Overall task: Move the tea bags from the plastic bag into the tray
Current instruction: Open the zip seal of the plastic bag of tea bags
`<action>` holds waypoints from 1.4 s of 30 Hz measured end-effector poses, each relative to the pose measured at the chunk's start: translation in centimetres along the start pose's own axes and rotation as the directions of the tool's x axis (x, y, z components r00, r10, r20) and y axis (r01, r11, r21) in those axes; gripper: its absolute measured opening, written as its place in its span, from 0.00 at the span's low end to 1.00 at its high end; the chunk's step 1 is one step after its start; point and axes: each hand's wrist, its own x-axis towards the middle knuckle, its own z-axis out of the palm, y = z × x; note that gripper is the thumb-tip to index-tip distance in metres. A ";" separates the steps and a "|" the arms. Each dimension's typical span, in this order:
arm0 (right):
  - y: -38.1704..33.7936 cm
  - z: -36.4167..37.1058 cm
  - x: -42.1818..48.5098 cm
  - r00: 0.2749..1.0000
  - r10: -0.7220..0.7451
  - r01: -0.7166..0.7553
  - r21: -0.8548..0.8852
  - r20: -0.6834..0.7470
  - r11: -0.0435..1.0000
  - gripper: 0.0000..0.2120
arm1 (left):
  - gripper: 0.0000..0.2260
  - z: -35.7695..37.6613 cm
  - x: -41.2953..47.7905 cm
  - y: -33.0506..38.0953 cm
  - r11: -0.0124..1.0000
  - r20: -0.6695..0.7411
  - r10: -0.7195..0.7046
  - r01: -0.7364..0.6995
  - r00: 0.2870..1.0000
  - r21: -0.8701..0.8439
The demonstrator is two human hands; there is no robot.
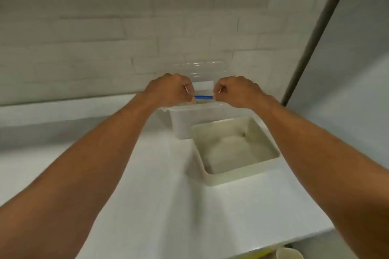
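A clear plastic bag point(201, 69) with a blue zip strip hangs upside down over a white tub point(185, 124) at the back of the counter. My left hand point(172, 90) pinches the left end of the strip and my right hand point(235, 91) pinches the right end, both fists curled. The bag's body rises above my hands, nearly see-through. A cream square tray point(267, 143) stands on the counter just in front and right of the tub, its inside bare. The blur hides any tea bags.
The white counter point(160, 206) runs forward from a white brick wall point(105, 27). A grey vertical panel point(347, 69) with a dark edge stands at the right. A cream cup rim point(289, 253) shows below the counter's front right corner.
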 end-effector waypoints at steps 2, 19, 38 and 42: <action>1.2 0.7 1.9 1.000 0.025 -0.025 0.001 0.017 1.000 0.12 | 0.09 1.0 1.5 -0.3 0.999 0.032 -0.037 0.036 0.999 0.023; 5.5 8.1 13.8 0.939 0.055 0.013 -0.195 0.338 0.981 0.26 | 0.21 8.4 10.3 -5.0 0.944 0.177 -0.167 0.106 0.970 0.312; 3.0 5.2 10.9 0.971 0.196 -0.179 0.125 -0.135 0.976 0.13 | 0.05 2.1 10.0 -3.5 0.985 -0.258 -0.096 0.055 0.961 -0.161; 0.5 2.8 9.7 0.916 0.334 -0.122 0.637 -0.223 0.761 0.05 | 0.07 -0.8 9.7 -3.2 0.870 -0.454 -0.112 -0.133 0.884 -0.474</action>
